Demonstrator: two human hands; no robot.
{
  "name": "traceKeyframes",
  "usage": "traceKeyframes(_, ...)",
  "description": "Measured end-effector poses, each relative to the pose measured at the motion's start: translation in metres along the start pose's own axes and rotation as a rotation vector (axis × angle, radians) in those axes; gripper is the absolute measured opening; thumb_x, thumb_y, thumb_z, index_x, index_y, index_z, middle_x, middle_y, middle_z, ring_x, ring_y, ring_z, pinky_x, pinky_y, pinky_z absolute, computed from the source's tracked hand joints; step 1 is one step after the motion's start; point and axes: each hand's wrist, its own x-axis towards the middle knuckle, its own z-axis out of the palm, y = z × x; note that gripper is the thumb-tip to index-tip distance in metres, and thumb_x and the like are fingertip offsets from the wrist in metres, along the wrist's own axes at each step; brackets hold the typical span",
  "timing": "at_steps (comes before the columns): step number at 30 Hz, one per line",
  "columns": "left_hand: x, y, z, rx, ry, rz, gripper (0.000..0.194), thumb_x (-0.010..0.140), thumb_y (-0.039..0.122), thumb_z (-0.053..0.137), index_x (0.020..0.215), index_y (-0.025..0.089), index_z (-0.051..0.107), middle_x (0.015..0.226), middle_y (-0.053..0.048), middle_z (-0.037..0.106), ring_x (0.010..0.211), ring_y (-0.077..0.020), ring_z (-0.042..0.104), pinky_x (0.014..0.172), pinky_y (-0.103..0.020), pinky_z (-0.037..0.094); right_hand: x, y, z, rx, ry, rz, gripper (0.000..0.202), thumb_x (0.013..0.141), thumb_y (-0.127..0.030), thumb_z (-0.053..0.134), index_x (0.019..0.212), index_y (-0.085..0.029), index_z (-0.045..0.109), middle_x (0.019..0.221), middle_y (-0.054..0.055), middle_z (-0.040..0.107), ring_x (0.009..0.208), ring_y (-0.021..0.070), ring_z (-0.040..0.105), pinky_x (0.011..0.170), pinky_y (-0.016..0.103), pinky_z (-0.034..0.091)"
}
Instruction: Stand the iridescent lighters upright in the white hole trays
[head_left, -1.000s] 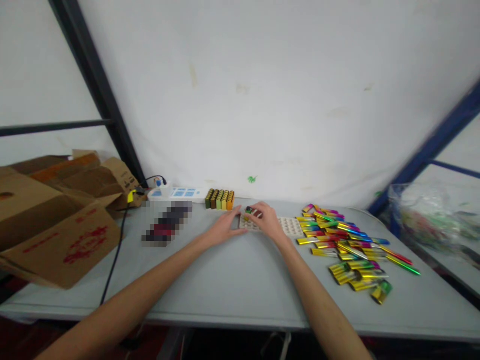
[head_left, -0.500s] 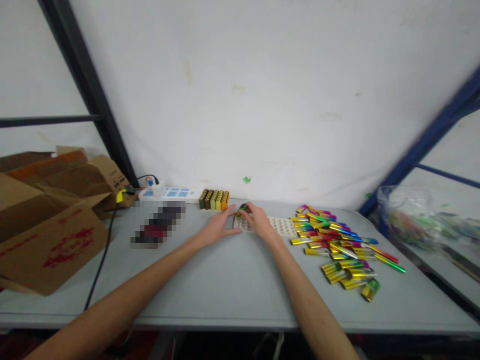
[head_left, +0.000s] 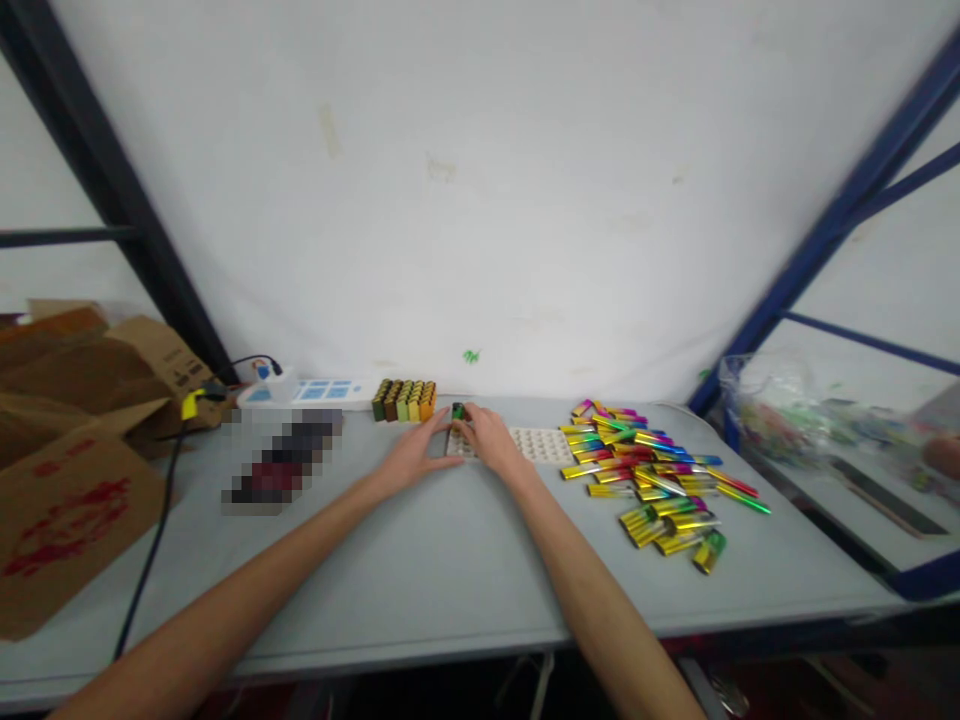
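Observation:
A pale tray with rows of small holes (head_left: 544, 445) lies on the grey table (head_left: 420, 580). My right hand (head_left: 487, 437) is over its left part, fingers closed around a small dark green shiny tube (head_left: 457, 411). Beside the tray's left end is my left hand (head_left: 415, 455), thumb and fingers spread apart, fingertips near the tube. Several shiny gold tubes (head_left: 405, 402) stand upright in a block behind my left hand. To the right of the tray, a loose pile of gold and coloured foil tubes (head_left: 637, 465) lies on the table.
Cardboard boxes (head_left: 82, 500) stand at the left, near a black cable (head_left: 154, 555). A white power strip (head_left: 311, 390) lies along the wall. One table area (head_left: 281, 462) is pixelated. At the right are a plastic bag (head_left: 772, 415) and blue metal posts (head_left: 795, 250).
The view has shifted, so the table things appear further left. The small tube in my right hand now looks more upright. At the far right edge, part of another person's hand has come into view.

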Motion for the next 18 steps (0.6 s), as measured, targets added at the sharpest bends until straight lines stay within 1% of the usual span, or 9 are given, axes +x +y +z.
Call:
traceKeyframes(2,0.0,0.001,-0.001,0.008,-0.006,-0.005,0.101,0.074,0.073,0.072,0.152,0.017,0.042,0.141,-0.016,0.065,0.136,-0.0385,0.056,0.119,-0.054,0.038,-0.002,-0.003,-0.002,-0.047,0.009,-0.002,0.02,0.104,-0.03,0.055,0.118,-0.017,0.062,0.117,0.013,0.073,0.11,0.0242,0.067,0.096,0.034,0.049)
traceKeyframes(4,0.001,0.002,-0.002,0.026,-0.013,-0.007,0.104,0.073,0.076,0.07,0.153,0.017,0.041,0.141,-0.016,0.065,0.136,-0.0379,0.056,0.118,-0.052,0.038,-0.008,-0.003,-0.009,-0.082,0.033,-0.006,0.025,0.105,-0.032,0.054,0.124,-0.018,0.062,0.123,0.012,0.071,0.117,0.024,0.065,0.103,0.036,0.046)
traceKeyframes(6,0.001,0.003,-0.003,0.05,-0.016,-0.011,0.106,0.073,0.078,0.068,0.155,0.017,0.039,0.141,-0.016,0.065,0.137,-0.0376,0.055,0.119,-0.052,0.038,-0.016,0.001,-0.023,-0.104,0.063,0.013,0.031,0.106,-0.032,0.051,0.133,-0.019,0.058,0.129,0.012,0.069,0.12,0.024,0.063,0.106,0.038,0.044)
traceKeyframes(8,0.002,0.004,-0.004,0.074,-0.025,-0.016,0.106,0.074,0.078,0.067,0.155,0.016,0.037,0.143,-0.016,0.063,0.141,-0.0373,0.051,0.12,-0.052,0.035,-0.028,0.013,-0.043,-0.121,0.065,0.037,0.033,0.106,-0.029,0.049,0.136,-0.018,0.057,0.13,0.012,0.068,0.119,0.0233,0.063,0.105,0.037,0.045)
traceKeyframes(11,0.002,0.005,-0.005,0.096,-0.04,-0.029,0.102,0.076,0.077,0.066,0.155,0.018,0.039,0.144,-0.013,0.063,0.142,-0.036,0.05,0.12,-0.051,0.036,-0.057,0.041,-0.082,-0.173,-0.021,0.02,0.024,0.103,-0.02,0.052,0.121,-0.016,0.068,0.119,0.012,0.072,0.113,0.0219,0.065,0.102,0.033,0.046)
traceKeyframes(14,0.001,0.006,-0.006,0.103,-0.038,-0.031,0.095,0.078,0.076,0.064,0.151,0.021,0.043,0.143,-0.012,0.064,0.139,-0.0359,0.053,0.119,-0.052,0.037,-0.094,0.068,-0.119,-0.245,-0.104,0.022,0.02,0.099,-0.015,0.056,0.11,-0.014,0.073,0.11,0.012,0.073,0.108,0.0226,0.066,0.099,0.032,0.047)
traceKeyframes(16,0.001,0.006,-0.006,0.103,-0.031,-0.027,0.093,0.078,0.077,0.064,0.149,0.021,0.045,0.142,-0.012,0.065,0.139,-0.0361,0.054,0.119,-0.053,0.037,-0.118,0.079,-0.135,-0.317,-0.137,0.054,0.019,0.097,-0.014,0.058,0.106,-0.014,0.075,0.108,0.014,0.073,0.107,0.0248,0.067,0.098,0.034,0.047)
traceKeyframes(18,0.001,0.007,-0.006,0.103,-0.02,-0.024,0.091,0.077,0.077,0.064,0.148,0.021,0.047,0.142,-0.012,0.065,0.138,-0.0362,0.054,0.118,-0.053,0.038,-0.136,0.086,-0.142,-0.379,-0.206,0.067,0.021,0.096,-0.011,0.057,0.103,-0.016,0.076,0.108,0.014,0.073,0.106,0.0264,0.067,0.095,0.036,0.049)
